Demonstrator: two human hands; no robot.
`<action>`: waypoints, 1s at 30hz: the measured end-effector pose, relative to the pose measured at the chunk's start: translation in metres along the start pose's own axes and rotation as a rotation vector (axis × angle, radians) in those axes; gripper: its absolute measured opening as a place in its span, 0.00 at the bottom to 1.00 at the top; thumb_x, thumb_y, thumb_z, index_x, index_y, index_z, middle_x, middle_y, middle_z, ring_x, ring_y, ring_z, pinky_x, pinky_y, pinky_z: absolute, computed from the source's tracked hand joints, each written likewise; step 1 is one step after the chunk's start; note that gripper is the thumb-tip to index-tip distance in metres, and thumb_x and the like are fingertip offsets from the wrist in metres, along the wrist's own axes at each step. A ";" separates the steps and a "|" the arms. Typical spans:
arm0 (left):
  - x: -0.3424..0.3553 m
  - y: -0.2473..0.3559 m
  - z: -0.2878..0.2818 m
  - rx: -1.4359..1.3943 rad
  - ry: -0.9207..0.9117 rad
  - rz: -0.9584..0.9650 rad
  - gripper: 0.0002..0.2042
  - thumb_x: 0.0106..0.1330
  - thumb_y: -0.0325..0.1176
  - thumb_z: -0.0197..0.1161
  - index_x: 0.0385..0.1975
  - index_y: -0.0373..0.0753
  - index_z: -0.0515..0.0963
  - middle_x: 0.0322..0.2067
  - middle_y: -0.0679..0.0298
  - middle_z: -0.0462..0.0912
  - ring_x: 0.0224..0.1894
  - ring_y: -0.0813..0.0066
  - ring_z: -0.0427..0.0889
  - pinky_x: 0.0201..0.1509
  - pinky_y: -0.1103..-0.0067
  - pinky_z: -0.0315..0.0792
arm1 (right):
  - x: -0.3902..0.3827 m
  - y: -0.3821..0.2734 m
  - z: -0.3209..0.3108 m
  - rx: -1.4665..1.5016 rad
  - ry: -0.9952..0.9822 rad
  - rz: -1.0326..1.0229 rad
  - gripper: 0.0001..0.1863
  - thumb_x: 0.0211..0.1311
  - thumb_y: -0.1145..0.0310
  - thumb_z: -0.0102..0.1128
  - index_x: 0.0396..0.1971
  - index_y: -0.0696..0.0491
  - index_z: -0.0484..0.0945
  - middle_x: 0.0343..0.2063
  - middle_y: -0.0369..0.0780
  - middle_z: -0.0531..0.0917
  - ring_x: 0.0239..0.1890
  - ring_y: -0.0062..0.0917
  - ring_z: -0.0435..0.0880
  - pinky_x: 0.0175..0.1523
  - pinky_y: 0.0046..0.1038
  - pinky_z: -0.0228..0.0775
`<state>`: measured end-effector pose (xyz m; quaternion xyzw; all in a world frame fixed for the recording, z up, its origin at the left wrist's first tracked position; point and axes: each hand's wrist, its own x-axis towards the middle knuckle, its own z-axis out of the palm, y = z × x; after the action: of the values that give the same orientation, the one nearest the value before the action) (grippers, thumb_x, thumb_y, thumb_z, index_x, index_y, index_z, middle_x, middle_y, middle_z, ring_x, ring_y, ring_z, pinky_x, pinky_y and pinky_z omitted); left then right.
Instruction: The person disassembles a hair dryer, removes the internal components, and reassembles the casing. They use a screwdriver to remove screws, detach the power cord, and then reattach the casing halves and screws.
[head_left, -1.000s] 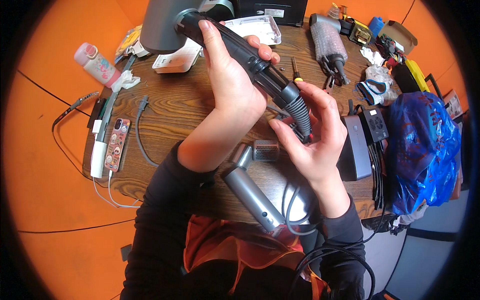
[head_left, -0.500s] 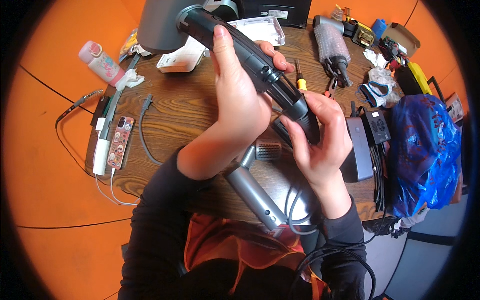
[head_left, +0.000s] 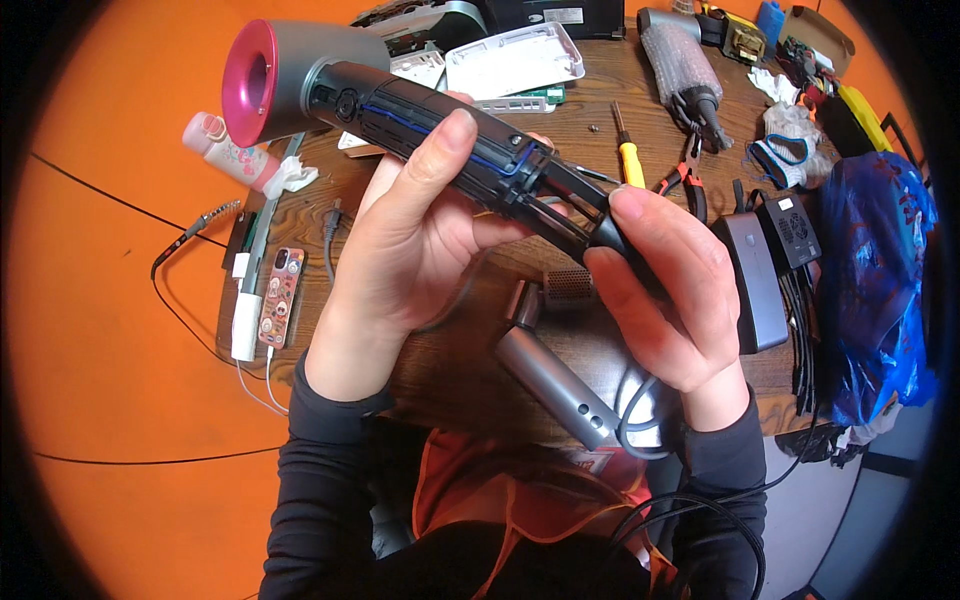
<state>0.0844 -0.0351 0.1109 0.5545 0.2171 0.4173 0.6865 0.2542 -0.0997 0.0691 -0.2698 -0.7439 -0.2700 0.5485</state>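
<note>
A hair dryer (head_left: 330, 75) with a grey head, a pink ring and a bare black inner handle is held up over the table, tilted down to the right. My left hand (head_left: 415, 215) wraps round the middle of that handle, thumb on top. With fingers and thumb, my right hand (head_left: 675, 275) grips the black lower end of the handle, where slim rods or wires span a gap. Beneath, on the table, lies the grey tubular handle shell (head_left: 555, 385), close to a perforated cylindrical filter (head_left: 568, 288).
A yellow screwdriver (head_left: 630, 160) and red-handled pliers (head_left: 688, 180) lie beyond my right hand. Farther right are a grey box (head_left: 755, 285) and a blue plastic bag (head_left: 880, 290). A phone (head_left: 282, 298), soldering iron (head_left: 190, 235) and pink bottle (head_left: 230, 150) are at left. White plastic casings (head_left: 515, 65) sit behind.
The hair dryer has been turned and lowered, so its pink ring and a blue wire now show. My left hand has rolled over with it; both hands keep their hold.
</note>
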 end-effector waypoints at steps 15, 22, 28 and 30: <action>0.009 -0.031 -0.022 -0.419 -0.215 0.106 0.26 0.52 0.28 0.64 0.46 0.46 0.55 0.46 0.55 0.68 0.52 0.51 0.70 0.53 0.59 0.69 | 0.003 -0.003 -0.002 0.181 -0.062 0.146 0.17 0.34 0.80 0.65 0.31 0.60 0.77 0.36 0.47 0.78 0.39 0.39 0.79 0.42 0.32 0.73; 0.021 -0.035 -0.028 -0.313 -0.259 0.213 0.26 0.52 0.25 0.63 0.45 0.46 0.55 0.45 0.53 0.70 0.50 0.52 0.72 0.50 0.62 0.73 | 0.000 -0.002 -0.001 0.717 0.028 0.981 0.17 0.42 0.75 0.66 0.37 0.58 0.76 0.31 0.43 0.81 0.33 0.27 0.81 0.40 0.22 0.71; 0.023 -0.033 -0.026 -0.282 -0.295 0.248 0.27 0.51 0.24 0.63 0.46 0.46 0.54 0.44 0.52 0.71 0.50 0.52 0.72 0.51 0.62 0.72 | -0.003 0.002 0.003 0.410 -0.098 0.759 0.22 0.40 0.74 0.67 0.41 0.58 0.74 0.29 0.41 0.80 0.32 0.25 0.81 0.36 0.20 0.71; 0.023 -0.033 -0.024 -0.263 -0.301 0.266 0.27 0.50 0.24 0.63 0.45 0.47 0.53 0.44 0.52 0.71 0.50 0.52 0.71 0.52 0.61 0.71 | -0.002 -0.003 0.002 0.373 -0.090 0.781 0.21 0.40 0.74 0.67 0.39 0.58 0.74 0.29 0.42 0.80 0.32 0.27 0.81 0.36 0.21 0.71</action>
<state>0.0899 -0.0032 0.0770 0.5401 -0.0187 0.4414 0.7164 0.2515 -0.1002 0.0664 -0.4389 -0.6451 0.1088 0.6159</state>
